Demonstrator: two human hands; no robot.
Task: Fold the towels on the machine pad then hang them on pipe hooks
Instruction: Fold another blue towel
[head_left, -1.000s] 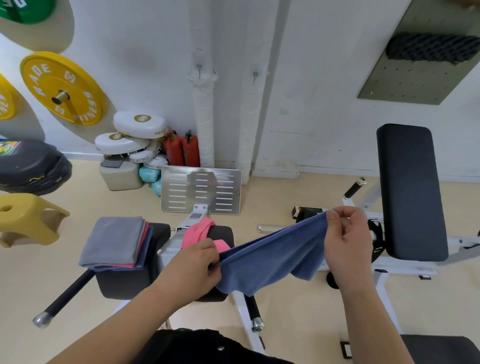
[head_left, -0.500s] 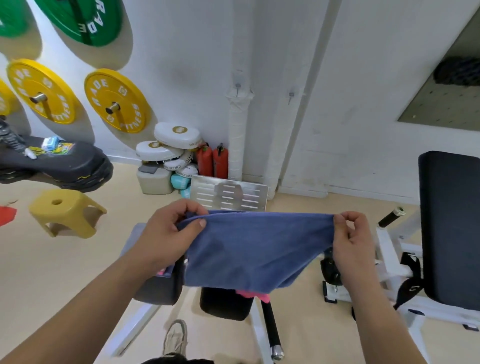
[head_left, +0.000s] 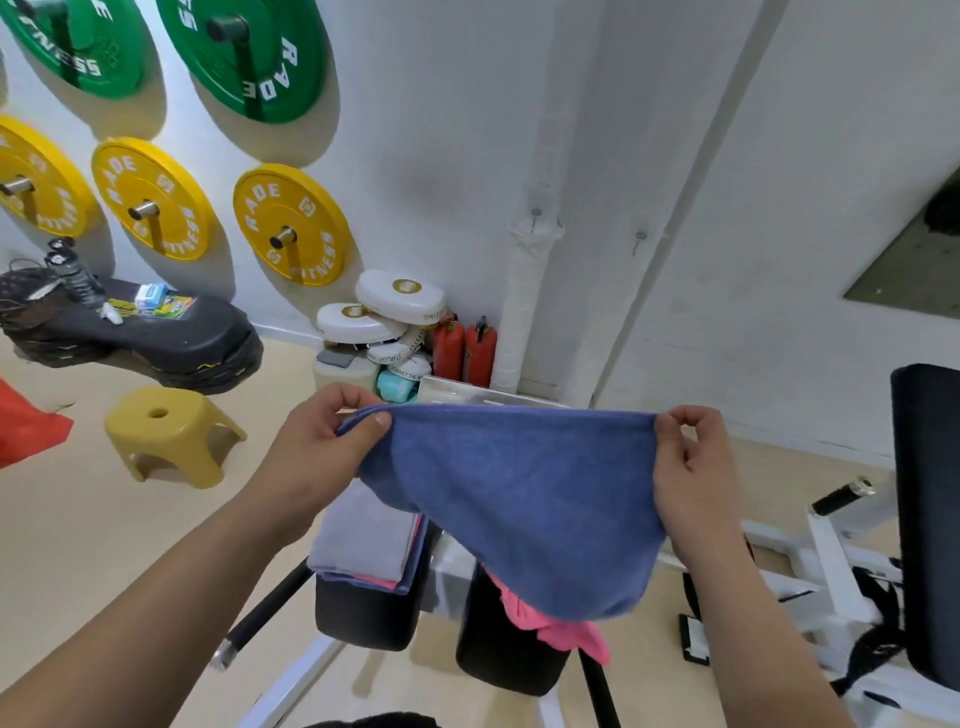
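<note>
Blue towel (head_left: 519, 499) between both pinching hands

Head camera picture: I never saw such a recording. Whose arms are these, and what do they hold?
There is no robot here. The camera sits on a person's head and looks down, so the arms are that person's own. The left hand and right hand each pinch a top corner of a soft blue cloth towel, which hangs spread between them. Below, a stack of folded towels, grey on top, lies on a black padded machine pad; a crumpled pink towel lies on a second black pad.
</note>
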